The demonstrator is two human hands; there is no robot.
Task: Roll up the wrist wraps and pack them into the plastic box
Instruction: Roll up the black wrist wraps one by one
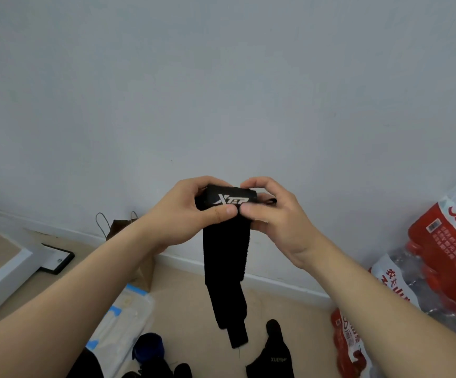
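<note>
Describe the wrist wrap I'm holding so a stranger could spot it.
Face the pale wall; in front of it the left hand and right hand meet in mid-air. They pinch the black wrist wrap, its tail hanging down. Unlike the dark gear on the floor, it shows a white XTEP logo.

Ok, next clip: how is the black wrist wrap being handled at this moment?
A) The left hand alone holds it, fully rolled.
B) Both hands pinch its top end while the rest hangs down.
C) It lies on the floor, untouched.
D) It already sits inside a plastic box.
B: the left hand and the right hand both pinch the logo end of the wrist wrap, and its long tail hangs loose below them.
</note>
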